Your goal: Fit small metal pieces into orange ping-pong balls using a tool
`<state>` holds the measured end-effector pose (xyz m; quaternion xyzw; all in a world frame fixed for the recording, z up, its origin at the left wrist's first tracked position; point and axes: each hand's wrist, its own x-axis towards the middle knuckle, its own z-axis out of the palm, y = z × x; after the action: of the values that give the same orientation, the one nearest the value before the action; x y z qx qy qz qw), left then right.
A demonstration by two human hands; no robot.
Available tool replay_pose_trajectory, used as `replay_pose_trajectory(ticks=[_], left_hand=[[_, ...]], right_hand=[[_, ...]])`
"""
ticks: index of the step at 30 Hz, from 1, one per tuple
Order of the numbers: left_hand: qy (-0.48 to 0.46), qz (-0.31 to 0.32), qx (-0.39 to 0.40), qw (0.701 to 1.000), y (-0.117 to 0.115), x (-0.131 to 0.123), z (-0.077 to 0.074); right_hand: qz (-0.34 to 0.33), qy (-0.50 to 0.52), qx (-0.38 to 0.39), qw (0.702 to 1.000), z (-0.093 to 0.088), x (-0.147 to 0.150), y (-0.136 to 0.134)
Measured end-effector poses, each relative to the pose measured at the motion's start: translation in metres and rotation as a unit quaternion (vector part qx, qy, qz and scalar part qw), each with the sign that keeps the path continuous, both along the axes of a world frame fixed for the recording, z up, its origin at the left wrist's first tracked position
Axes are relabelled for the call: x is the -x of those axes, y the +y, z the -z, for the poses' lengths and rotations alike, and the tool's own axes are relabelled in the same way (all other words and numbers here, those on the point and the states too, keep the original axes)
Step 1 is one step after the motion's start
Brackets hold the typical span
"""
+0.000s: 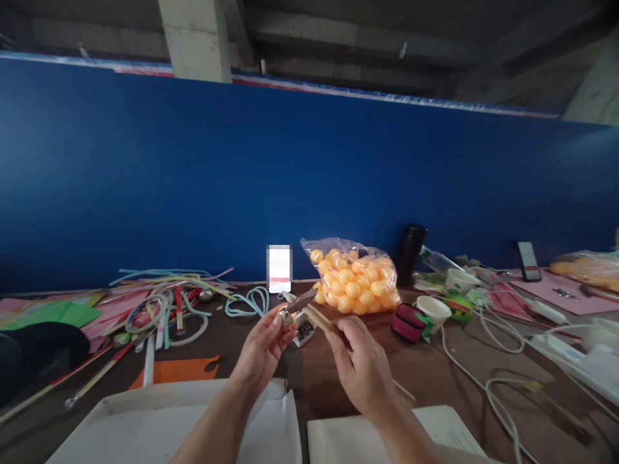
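My left hand (261,341) pinches a small shiny silver ball (285,316), perhaps a bell, between thumb and fingers. In my right hand (362,361) are the long tan handles of what looks like a pair of pliers (316,319). Their dark metal head reaches over to the ball; whether it grips anything there I cannot make out. Just behind and below the two hands sits a small white box (304,330) of tiny dark metal pieces, partly hidden by my fingers.
A clear bag of orange balls (355,280) stands behind my right hand, with a phone (280,267) to its left. Tubes and strips (164,303) clutter the left side. Paper cups (432,312) and white cables (483,386) lie right. White boxes (169,419) occupy the front edge.
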<state>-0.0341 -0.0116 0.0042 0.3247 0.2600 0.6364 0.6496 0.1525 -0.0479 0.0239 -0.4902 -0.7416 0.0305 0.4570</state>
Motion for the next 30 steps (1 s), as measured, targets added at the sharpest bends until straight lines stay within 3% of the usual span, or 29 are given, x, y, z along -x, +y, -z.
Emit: replay_pose_trajectory(ticks=[6, 12, 30], left_hand=[[-0.012, -0.006, 0.008, 1.0, 0.0026, -0.0002, 0.001], [-0.013, -0.01, 0.006, 1.0, 0.003, 0.0007, 0.0023], [-0.018, -0.043, 0.016, 0.999, 0.0073, -0.0025, 0.0054]], right_hand=[[0.021, -0.032, -0.002, 0.999, 0.0032, -0.0002, 0.0022], [0.044, 0.004, -0.039, 0.998, 0.0034, -0.0004, 0.0033], [0.022, -0.011, -0.04, 0.999, 0.0096, 0.0012, 0.0065]])
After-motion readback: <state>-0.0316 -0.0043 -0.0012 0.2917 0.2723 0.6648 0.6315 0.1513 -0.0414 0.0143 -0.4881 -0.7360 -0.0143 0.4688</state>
